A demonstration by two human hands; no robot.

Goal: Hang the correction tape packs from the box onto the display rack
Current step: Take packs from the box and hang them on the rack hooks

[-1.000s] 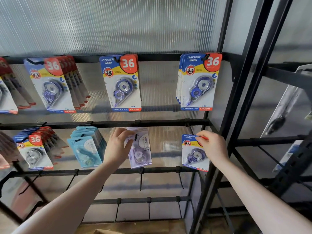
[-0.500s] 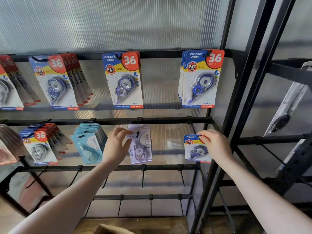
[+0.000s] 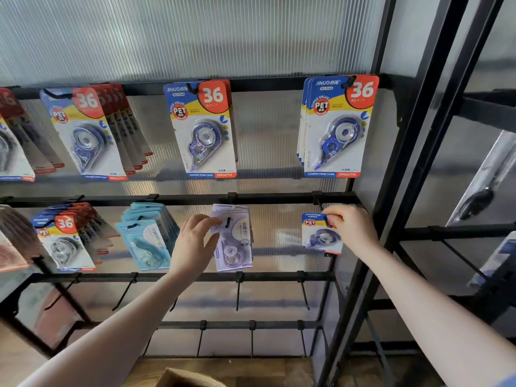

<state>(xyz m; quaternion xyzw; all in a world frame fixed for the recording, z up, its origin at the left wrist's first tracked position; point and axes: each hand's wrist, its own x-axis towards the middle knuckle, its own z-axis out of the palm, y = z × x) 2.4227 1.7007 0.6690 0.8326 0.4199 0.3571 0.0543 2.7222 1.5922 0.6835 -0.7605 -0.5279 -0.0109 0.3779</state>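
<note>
At the middle rail's right hook hung a glossy blue blister pack (image 3: 321, 236) | right hand (image 3: 353, 227) pinched its top corner | left hand (image 3: 192, 247) held lilac card packs (image 3: 233, 241) | black metal rack (image 3: 195, 198), ribbed translucent backing (image 3: 195, 37).

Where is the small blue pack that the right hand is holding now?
The small blue pack is at the right end of the middle row, pinched by the right hand, right of the lilac packs.
</note>
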